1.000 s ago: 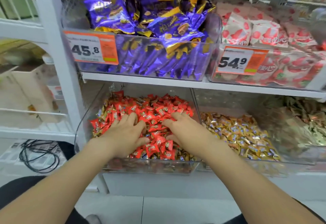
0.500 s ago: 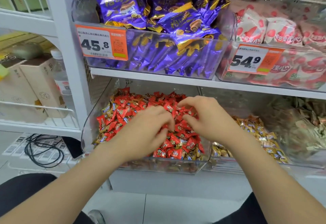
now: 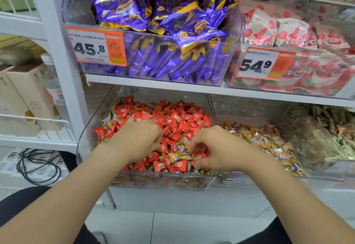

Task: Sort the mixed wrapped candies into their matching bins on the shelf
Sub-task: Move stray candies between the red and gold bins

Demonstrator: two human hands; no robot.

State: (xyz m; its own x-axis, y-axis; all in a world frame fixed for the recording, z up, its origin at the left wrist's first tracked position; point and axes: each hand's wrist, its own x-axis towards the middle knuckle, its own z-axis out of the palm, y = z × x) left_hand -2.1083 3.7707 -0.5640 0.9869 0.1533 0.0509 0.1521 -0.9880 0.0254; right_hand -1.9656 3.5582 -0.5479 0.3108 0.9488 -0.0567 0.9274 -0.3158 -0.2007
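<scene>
Clear plastic bin [image 3: 163,182] with low front lip, open gap beneath shelf board [image 3: 153,86], crinkly red candies [image 3: 178,120] heaped inside, stray gold candies [image 3: 178,155] near front, left hand [image 3: 138,141] and right hand [image 3: 219,151] curled into them, pinch cannot be told.

1. Left hand [image 3: 138,140]: centre-left of frame, palm down, fingers curled under; I cannot tell whether they grip.
2. Right hand [image 3: 218,150]: centre-right, palm down, fingers and thumb curled toward each other; grip unclear.
3. Left forearm [image 3: 76,182], right forearm [image 3: 288,191]: bare, entering from the lower corners, converging.
</scene>
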